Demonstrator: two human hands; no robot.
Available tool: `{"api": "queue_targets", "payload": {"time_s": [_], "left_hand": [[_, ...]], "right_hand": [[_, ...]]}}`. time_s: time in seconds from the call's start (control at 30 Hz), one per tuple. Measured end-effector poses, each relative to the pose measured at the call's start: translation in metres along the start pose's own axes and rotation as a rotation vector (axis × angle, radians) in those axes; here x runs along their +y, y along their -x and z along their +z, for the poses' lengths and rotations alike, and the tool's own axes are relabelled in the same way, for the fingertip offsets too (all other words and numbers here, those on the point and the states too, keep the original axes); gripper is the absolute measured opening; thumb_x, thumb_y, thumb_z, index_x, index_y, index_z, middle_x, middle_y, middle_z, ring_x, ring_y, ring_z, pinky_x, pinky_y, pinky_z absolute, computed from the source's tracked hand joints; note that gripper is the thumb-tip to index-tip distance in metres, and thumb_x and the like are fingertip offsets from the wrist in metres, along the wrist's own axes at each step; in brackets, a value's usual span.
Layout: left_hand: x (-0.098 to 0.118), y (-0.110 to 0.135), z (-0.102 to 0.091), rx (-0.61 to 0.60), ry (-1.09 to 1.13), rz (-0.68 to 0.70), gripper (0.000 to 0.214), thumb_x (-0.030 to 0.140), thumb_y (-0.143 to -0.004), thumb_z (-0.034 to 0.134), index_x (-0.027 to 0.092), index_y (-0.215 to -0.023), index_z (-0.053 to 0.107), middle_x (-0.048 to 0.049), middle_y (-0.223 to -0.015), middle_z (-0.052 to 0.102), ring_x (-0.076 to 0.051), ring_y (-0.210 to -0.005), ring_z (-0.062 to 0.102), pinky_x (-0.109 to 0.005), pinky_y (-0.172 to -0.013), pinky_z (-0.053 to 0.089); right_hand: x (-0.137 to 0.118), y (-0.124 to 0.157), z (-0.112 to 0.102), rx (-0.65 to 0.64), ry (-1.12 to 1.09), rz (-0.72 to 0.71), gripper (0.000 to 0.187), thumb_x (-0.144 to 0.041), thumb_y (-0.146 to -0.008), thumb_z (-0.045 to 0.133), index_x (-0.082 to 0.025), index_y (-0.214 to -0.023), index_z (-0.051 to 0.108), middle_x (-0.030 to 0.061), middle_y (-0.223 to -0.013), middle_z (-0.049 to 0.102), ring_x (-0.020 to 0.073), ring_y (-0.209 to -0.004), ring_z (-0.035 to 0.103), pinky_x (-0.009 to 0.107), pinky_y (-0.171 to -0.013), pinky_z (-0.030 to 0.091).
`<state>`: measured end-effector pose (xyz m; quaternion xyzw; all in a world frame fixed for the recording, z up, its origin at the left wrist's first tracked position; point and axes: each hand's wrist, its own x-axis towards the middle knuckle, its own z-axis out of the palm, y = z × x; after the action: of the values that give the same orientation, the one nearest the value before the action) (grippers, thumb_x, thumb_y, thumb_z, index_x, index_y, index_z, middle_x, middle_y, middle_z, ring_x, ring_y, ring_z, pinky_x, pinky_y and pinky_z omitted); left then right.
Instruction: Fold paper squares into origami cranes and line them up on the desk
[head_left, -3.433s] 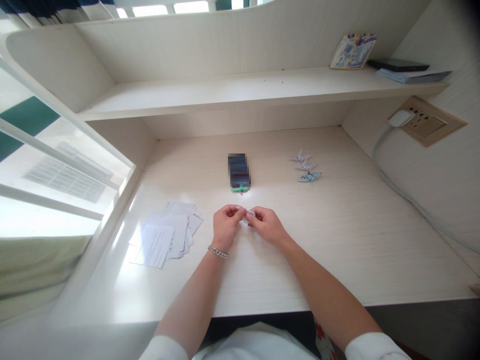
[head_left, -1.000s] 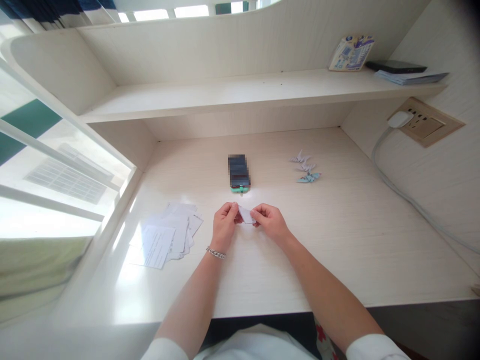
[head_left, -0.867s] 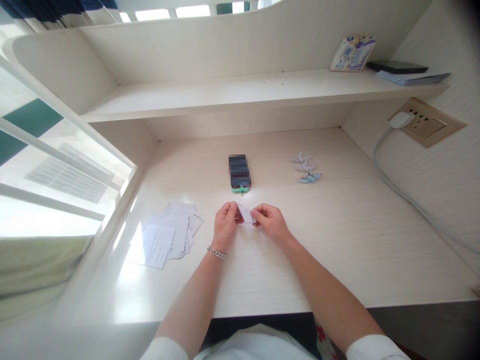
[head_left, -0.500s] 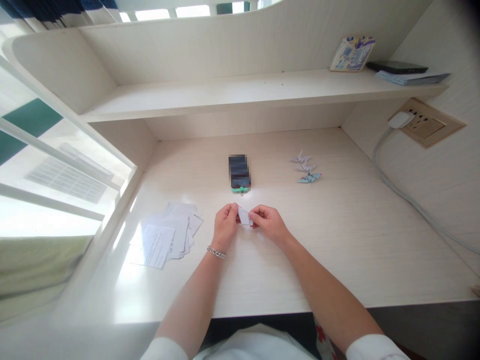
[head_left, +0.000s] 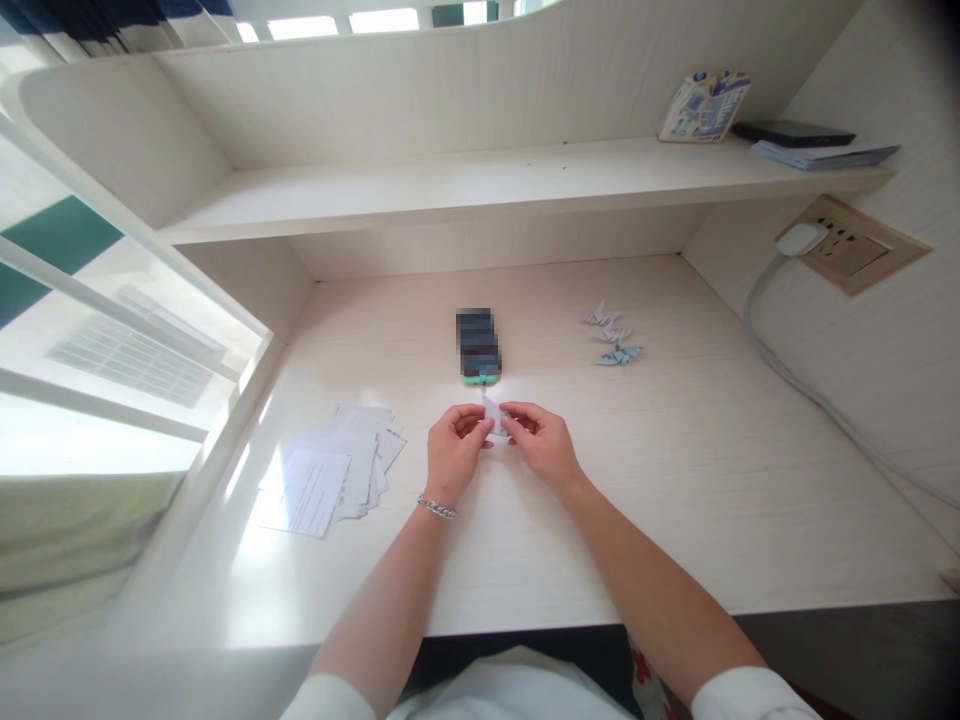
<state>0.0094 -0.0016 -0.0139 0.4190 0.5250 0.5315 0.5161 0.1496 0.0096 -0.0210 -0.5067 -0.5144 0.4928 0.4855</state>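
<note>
My left hand [head_left: 454, 450] and my right hand [head_left: 541, 442] meet over the middle of the desk [head_left: 675, 480]. Both pinch a small folded piece of white paper [head_left: 493, 414] between their fingertips, just above the desktop. A bracelet circles my left wrist. Right behind the hands lies a phone [head_left: 478, 346] with a green case end. Three small folded paper cranes [head_left: 611, 335] sit to the right of it.
A loose pile of white paper slips [head_left: 330, 468] lies at my left. A shelf [head_left: 450, 185] spans the back, bearing a printed packet [head_left: 703, 103], a dark flat device and papers. A wall socket with a white plug [head_left: 799, 238] and cable is at right.
The paper piece has been turned and folded smaller between my fingertips, and my hands have closed in on each other. Nothing else on the desk has moved.
</note>
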Motion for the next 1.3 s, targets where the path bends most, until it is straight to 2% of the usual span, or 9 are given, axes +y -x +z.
{"api": "queue_targets", "payload": {"time_s": [0.23, 0.43, 0.6, 0.93, 1.1, 1.3], "left_hand": [[-0.0032, -0.0006, -0.0003, -0.011, 0.004, 0.046, 0.039, 0.026, -0.064, 0.075, 0.014, -0.099, 0.063, -0.0118, -0.1, 0.068, -0.021, -0.095, 0.064, -0.038, -0.089, 0.05], [-0.002, 0.0002, 0.0012, -0.019, 0.049, 0.025, 0.037, 0.025, -0.063, 0.076, 0.013, -0.096, 0.063, -0.0118, -0.096, 0.069, -0.021, -0.09, 0.066, -0.038, -0.086, 0.051], [-0.0012, 0.0005, 0.0018, -0.012, 0.055, 0.039, 0.038, 0.025, -0.063, 0.076, 0.013, -0.097, 0.063, -0.0118, -0.097, 0.069, -0.021, -0.091, 0.066, -0.038, -0.086, 0.052], [0.0022, 0.0011, 0.0025, -0.011, 0.064, 0.037, 0.036, 0.024, -0.062, 0.076, 0.014, -0.094, 0.064, -0.0107, -0.095, 0.07, -0.021, -0.089, 0.066, -0.038, -0.086, 0.051], [-0.0005, 0.0004, 0.0005, -0.004, -0.018, 0.026, 0.026, 0.026, -0.063, 0.075, 0.015, -0.085, 0.067, -0.0084, -0.087, 0.07, -0.019, -0.081, 0.066, -0.035, -0.081, 0.052], [-0.0002, -0.0002, -0.001, -0.031, 0.029, 0.063, 0.031, 0.024, -0.065, 0.074, 0.014, -0.092, 0.063, -0.0101, -0.093, 0.069, -0.02, -0.088, 0.066, -0.037, -0.083, 0.051]], "right_hand": [[-0.0026, 0.0, -0.0007, 0.003, -0.038, 0.039, 0.03, -0.038, -0.071, 0.067, -0.019, -0.094, 0.068, 0.0065, -0.087, 0.068, 0.0159, -0.066, 0.061, 0.03, -0.06, 0.054], [-0.0007, -0.0002, -0.0009, -0.004, -0.024, 0.033, 0.024, -0.037, -0.071, 0.067, -0.018, -0.086, 0.066, 0.005, -0.079, 0.067, 0.0165, -0.066, 0.062, 0.029, -0.059, 0.053], [0.0003, -0.001, -0.001, -0.013, -0.043, 0.027, 0.027, -0.034, -0.071, 0.067, -0.019, -0.093, 0.064, 0.0059, -0.089, 0.066, 0.0163, -0.069, 0.063, 0.028, -0.059, 0.052], [-0.0011, -0.0014, -0.001, -0.023, -0.061, 0.06, 0.028, -0.034, -0.068, 0.068, -0.019, -0.092, 0.063, 0.006, -0.091, 0.065, 0.0176, -0.073, 0.063, 0.029, -0.059, 0.055], [-0.0015, -0.0013, -0.0013, -0.034, -0.063, 0.061, 0.026, -0.033, -0.068, 0.068, -0.02, -0.091, 0.063, 0.006, -0.091, 0.065, 0.0179, -0.074, 0.062, 0.029, -0.059, 0.055], [-0.0004, -0.0013, -0.0006, -0.047, -0.082, 0.055, 0.024, -0.029, -0.069, 0.067, -0.02, -0.091, 0.063, 0.0053, -0.092, 0.064, 0.0178, -0.075, 0.062, 0.028, -0.059, 0.054]]}}
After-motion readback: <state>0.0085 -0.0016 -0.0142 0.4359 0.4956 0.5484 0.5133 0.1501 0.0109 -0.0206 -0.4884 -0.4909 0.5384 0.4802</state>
